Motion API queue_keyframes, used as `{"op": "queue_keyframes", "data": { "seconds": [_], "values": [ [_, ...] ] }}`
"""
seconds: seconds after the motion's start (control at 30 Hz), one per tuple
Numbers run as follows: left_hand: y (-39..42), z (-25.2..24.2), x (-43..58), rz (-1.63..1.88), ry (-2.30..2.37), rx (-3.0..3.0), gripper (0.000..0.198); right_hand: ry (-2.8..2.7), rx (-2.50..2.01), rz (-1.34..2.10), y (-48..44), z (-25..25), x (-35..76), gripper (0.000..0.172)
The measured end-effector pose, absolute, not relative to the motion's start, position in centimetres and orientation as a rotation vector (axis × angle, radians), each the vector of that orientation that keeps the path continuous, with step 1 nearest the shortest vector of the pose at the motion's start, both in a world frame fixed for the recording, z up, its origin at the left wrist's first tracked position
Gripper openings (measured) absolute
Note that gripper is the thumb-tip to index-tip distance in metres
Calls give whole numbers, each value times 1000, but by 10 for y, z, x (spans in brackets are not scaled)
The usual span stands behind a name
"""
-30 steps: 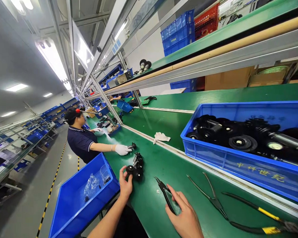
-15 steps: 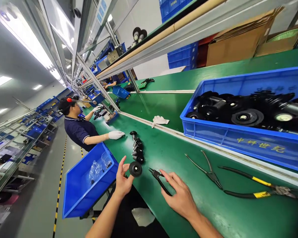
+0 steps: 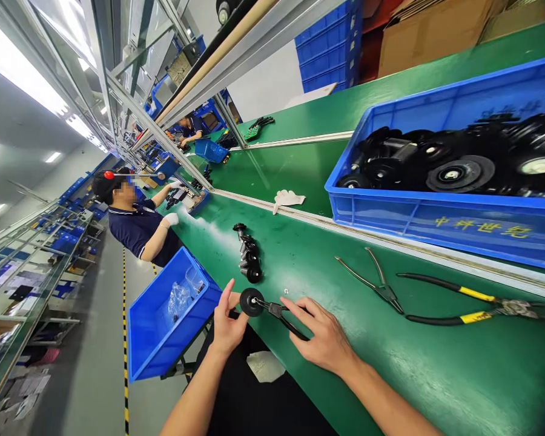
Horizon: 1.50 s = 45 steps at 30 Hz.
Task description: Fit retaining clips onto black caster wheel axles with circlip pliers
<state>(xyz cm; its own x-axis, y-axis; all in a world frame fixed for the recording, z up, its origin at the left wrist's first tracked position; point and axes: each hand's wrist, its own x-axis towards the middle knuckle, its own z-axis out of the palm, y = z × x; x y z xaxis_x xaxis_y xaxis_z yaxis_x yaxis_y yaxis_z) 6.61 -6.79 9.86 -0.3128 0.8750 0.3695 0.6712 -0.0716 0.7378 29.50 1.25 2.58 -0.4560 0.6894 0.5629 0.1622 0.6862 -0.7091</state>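
My left hand [image 3: 229,318] grips a black wheel-shaped part [image 3: 249,301] with a small metal centre, held over the bench's near edge. In my right hand [image 3: 322,336] is a pair of circlip pliers [image 3: 281,315] with dark handles; the tips meet the centre of the wheel. A tiny shiny ring-like piece [image 3: 286,291] lies on the green bench [image 3: 309,266] just beyond the pliers. Farther off, a row of black wheeled parts [image 3: 249,257] stands on the bench.
A blue crate [image 3: 404,212] full of black wheels stands at the right. Slim pliers [image 3: 381,290] and larger yellow-banded pliers [image 3: 476,300] lie before it. A white glove [image 3: 288,198] rests near the rail. A blue bin [image 3: 158,339] is left, a co-worker [image 3: 136,224] beyond.
The pliers have moved left onto the wheel's centre. A tiny shiny piece now shows on the bench. The co-worker's gloved hand has drawn back, and my view has shifted.
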Motion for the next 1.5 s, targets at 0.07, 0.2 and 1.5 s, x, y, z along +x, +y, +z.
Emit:
{"op": "queue_keyframes", "data": {
  "seconds": [0.07,0.2,1.5],
  "values": [
    [-69,98,66,1317,1988,1671,77,-2001,-658,708,12,26,295,74],
    [-70,97,63,1277,1963,1755,78,-2009,-660,661,12,27,294,71],
    [-57,114,36,1063,1830,2386,46,-2121,-609,772,12,23,295,76]
  ]
}}
